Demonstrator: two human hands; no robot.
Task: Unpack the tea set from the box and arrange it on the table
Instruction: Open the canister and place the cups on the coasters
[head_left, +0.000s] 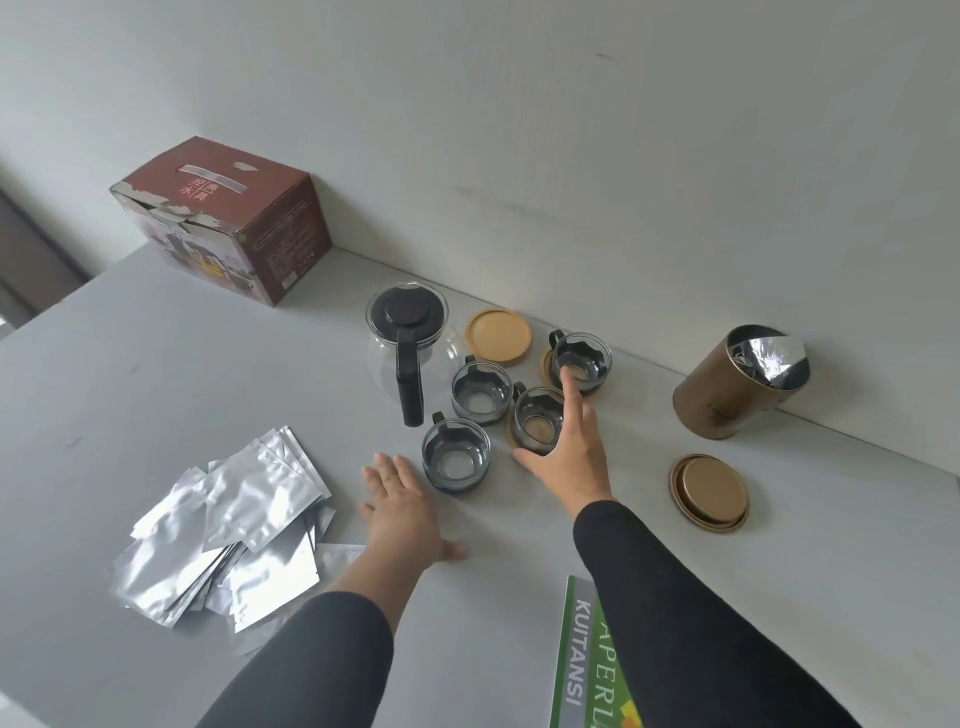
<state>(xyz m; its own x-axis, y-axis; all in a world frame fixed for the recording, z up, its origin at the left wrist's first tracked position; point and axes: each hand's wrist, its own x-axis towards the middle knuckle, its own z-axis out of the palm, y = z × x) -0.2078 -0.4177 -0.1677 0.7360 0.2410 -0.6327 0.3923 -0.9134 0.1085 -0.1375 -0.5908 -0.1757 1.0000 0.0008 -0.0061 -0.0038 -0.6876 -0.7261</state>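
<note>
Clear glass tea set with black trim (470, 400), unpacked at frame centre.
Right hand (569, 441), fingers spread wide, reaches over one cup, seemingly to reposition it; left hand (402, 512) rests flat, holding nothing.

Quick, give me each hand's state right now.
Left hand: open, fingers straight, flat on the table, holding nothing.
Right hand: open, fingers spread over a glass cup, not clearly gripping it.
</note>
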